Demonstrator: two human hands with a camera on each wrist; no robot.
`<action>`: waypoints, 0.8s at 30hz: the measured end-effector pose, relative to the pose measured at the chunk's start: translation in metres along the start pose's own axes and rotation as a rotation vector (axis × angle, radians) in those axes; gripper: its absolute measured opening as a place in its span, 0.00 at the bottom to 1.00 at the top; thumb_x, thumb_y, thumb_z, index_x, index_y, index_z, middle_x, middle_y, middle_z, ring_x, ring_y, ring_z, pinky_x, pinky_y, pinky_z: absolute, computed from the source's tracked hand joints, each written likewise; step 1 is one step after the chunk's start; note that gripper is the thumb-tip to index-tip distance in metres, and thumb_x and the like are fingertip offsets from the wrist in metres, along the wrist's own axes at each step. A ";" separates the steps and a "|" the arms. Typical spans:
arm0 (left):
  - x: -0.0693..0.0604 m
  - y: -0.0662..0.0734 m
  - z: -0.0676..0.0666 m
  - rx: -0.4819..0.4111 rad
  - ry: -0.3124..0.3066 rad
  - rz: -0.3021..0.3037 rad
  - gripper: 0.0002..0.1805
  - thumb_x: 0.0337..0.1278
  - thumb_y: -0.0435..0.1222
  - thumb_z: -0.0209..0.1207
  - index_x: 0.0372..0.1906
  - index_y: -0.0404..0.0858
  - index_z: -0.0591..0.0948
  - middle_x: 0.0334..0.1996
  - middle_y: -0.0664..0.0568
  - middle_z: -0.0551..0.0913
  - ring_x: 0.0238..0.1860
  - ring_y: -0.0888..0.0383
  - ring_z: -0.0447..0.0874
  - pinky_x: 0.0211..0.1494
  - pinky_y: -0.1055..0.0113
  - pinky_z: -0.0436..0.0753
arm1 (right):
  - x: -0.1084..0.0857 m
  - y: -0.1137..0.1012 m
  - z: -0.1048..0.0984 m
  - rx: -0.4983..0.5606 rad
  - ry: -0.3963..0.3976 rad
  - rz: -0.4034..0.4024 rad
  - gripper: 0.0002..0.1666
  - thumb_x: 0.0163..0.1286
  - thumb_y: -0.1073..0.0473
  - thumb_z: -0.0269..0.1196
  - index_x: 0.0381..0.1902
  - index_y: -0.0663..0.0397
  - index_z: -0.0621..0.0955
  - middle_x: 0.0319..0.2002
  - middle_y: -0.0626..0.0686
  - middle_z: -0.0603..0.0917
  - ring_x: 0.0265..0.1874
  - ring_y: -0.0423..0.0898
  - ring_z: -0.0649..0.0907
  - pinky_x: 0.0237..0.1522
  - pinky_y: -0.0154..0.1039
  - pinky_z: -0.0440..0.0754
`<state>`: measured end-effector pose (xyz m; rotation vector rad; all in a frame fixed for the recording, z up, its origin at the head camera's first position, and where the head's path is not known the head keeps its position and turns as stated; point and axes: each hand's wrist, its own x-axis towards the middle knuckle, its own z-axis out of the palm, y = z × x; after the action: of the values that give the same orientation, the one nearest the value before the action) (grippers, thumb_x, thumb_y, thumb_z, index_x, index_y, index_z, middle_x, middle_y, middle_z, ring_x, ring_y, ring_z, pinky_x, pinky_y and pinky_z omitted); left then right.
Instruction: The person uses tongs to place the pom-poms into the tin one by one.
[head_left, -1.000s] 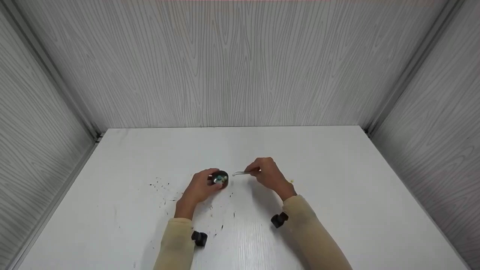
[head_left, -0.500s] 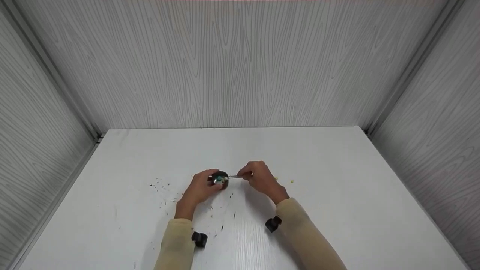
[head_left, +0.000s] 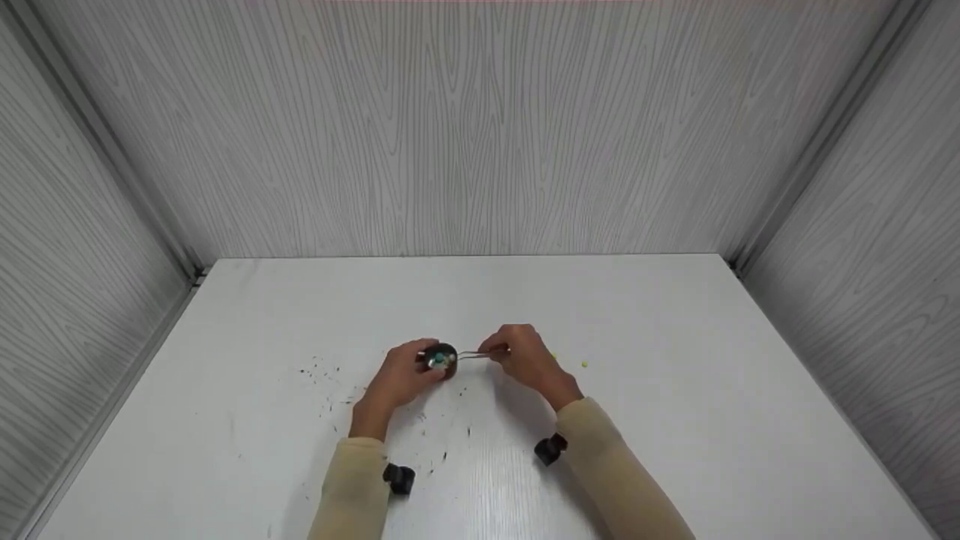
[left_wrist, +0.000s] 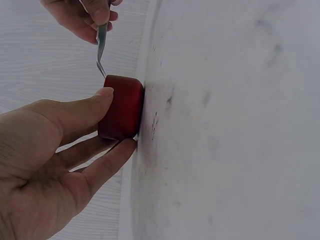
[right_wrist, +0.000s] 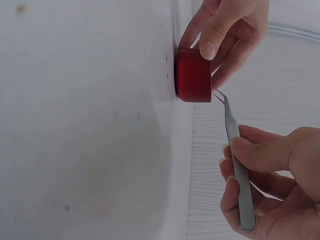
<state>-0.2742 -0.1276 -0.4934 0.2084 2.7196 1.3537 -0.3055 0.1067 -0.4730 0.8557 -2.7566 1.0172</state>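
Note:
A small round red container (left_wrist: pixel 121 107) sits on the white table, with small blue, yellow and pale bits (head_left: pixel 441 360) visible inside it from above. My left hand (head_left: pixel 401 375) grips its side between thumb and fingers. My right hand (head_left: pixel 525 358) pinches silver tweezers (right_wrist: pixel 239 170) with bent tips. In the right wrist view the tweezer tips stand slightly apart right at the container's rim. Whether anything is between the tips is too small to tell.
Dark specks (head_left: pixel 319 371) are scattered over the table (head_left: pixel 247 330) left of and in front of the container. A small yellow bit (head_left: pixel 584 364) lies right of my right hand. Grey wood-grain panels (head_left: pixel 480 135) enclose the back and sides.
My right hand moved left, bringing the tweezers over the container, then drew back slightly to the right to its rim. The left hand and container stayed in place.

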 end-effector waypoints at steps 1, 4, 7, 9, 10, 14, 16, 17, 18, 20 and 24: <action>0.000 0.000 0.000 -0.002 -0.002 -0.001 0.30 0.68 0.31 0.64 0.72 0.32 0.72 0.70 0.34 0.75 0.67 0.39 0.80 0.71 0.47 0.79 | 0.000 0.001 -0.001 0.001 0.004 0.003 0.14 0.67 0.76 0.65 0.42 0.59 0.92 0.39 0.57 0.91 0.41 0.51 0.89 0.46 0.46 0.89; 0.000 0.000 -0.001 0.004 -0.005 -0.001 0.30 0.68 0.31 0.64 0.72 0.32 0.72 0.70 0.33 0.75 0.67 0.38 0.80 0.71 0.47 0.78 | -0.001 0.002 -0.004 0.008 0.015 0.014 0.12 0.67 0.75 0.65 0.42 0.59 0.92 0.39 0.57 0.91 0.41 0.51 0.89 0.46 0.47 0.89; 0.000 0.000 0.000 0.006 -0.010 -0.007 0.30 0.68 0.31 0.64 0.73 0.33 0.72 0.70 0.34 0.74 0.68 0.39 0.79 0.72 0.47 0.78 | -0.002 0.003 -0.007 0.012 0.029 0.017 0.11 0.67 0.74 0.67 0.41 0.60 0.92 0.39 0.58 0.91 0.41 0.52 0.89 0.46 0.48 0.89; 0.000 0.001 0.000 0.009 -0.010 -0.008 0.30 0.68 0.31 0.64 0.72 0.33 0.72 0.70 0.34 0.74 0.68 0.39 0.79 0.72 0.47 0.78 | -0.003 0.004 -0.010 0.010 0.040 0.019 0.09 0.67 0.73 0.67 0.40 0.60 0.92 0.39 0.58 0.91 0.40 0.51 0.88 0.45 0.48 0.89; 0.000 0.001 0.000 0.011 -0.010 -0.008 0.30 0.68 0.31 0.64 0.72 0.33 0.72 0.70 0.34 0.74 0.68 0.39 0.79 0.71 0.47 0.78 | -0.004 0.005 -0.012 0.007 0.046 0.015 0.09 0.67 0.73 0.68 0.40 0.60 0.92 0.38 0.58 0.91 0.39 0.51 0.88 0.44 0.48 0.89; -0.001 0.001 0.001 0.002 -0.007 -0.002 0.30 0.68 0.31 0.64 0.72 0.32 0.72 0.70 0.34 0.75 0.68 0.38 0.79 0.71 0.46 0.78 | -0.009 0.009 -0.022 -0.004 0.062 0.025 0.08 0.66 0.72 0.69 0.39 0.60 0.92 0.36 0.57 0.91 0.36 0.49 0.87 0.39 0.42 0.87; -0.001 0.000 0.001 -0.011 -0.003 0.009 0.29 0.68 0.30 0.63 0.72 0.32 0.72 0.69 0.34 0.75 0.67 0.38 0.80 0.71 0.46 0.79 | -0.012 0.013 -0.028 -0.006 0.070 0.033 0.07 0.65 0.72 0.69 0.38 0.60 0.92 0.36 0.57 0.90 0.34 0.48 0.86 0.37 0.39 0.85; -0.001 0.000 0.001 -0.014 0.000 0.015 0.29 0.68 0.30 0.63 0.72 0.32 0.73 0.69 0.34 0.76 0.66 0.38 0.80 0.70 0.46 0.79 | -0.013 0.015 -0.031 -0.003 0.073 0.043 0.07 0.65 0.72 0.69 0.38 0.59 0.92 0.35 0.56 0.90 0.34 0.47 0.86 0.36 0.38 0.84; -0.001 0.000 0.001 -0.019 0.002 0.019 0.28 0.68 0.30 0.63 0.71 0.31 0.73 0.68 0.34 0.76 0.66 0.38 0.80 0.70 0.47 0.80 | -0.014 0.016 -0.034 0.000 0.074 0.050 0.07 0.65 0.72 0.70 0.38 0.59 0.92 0.35 0.56 0.90 0.33 0.47 0.86 0.36 0.37 0.83; -0.001 -0.001 0.001 -0.023 0.004 0.026 0.28 0.69 0.30 0.63 0.71 0.31 0.73 0.68 0.33 0.76 0.66 0.37 0.81 0.70 0.46 0.80 | -0.017 0.020 -0.040 0.004 0.074 0.070 0.07 0.65 0.71 0.70 0.38 0.58 0.92 0.35 0.56 0.90 0.33 0.46 0.85 0.35 0.36 0.82; -0.001 -0.001 0.001 -0.021 -0.004 0.020 0.28 0.70 0.30 0.62 0.72 0.31 0.72 0.69 0.34 0.75 0.67 0.37 0.79 0.70 0.46 0.79 | -0.023 0.028 -0.049 -0.007 0.059 0.104 0.06 0.66 0.69 0.70 0.38 0.57 0.92 0.35 0.55 0.90 0.32 0.44 0.84 0.34 0.34 0.80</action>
<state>-0.2729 -0.1279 -0.4947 0.2370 2.7063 1.3851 -0.3071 0.1657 -0.4570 0.6755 -2.7786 1.0318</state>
